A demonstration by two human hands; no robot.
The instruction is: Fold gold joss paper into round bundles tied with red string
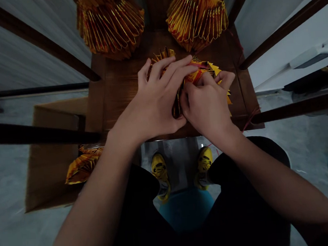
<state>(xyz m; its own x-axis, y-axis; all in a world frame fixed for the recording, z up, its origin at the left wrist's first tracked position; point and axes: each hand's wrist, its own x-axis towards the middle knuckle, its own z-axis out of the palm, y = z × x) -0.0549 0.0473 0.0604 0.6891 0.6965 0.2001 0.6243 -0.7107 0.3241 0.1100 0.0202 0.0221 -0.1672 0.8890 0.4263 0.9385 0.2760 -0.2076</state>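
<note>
My left hand and my right hand both grip a folded strip of pleated red-and-gold paper above a brown wooden board. The fingers of my left hand lie across the pleats and hide much of the strip. My right hand pinches its nearer part. Beyond my hands stand two fan-shaped bundles of the same pleated paper, one at the far left and one at the far right. Both stand apart from my hands.
Dark wooden rails frame the board. Below left, a cardboard box holds more pleated paper. Thin red string trails off the board's right edge. My yellow shoes and a blue stool lie below, on a grey floor.
</note>
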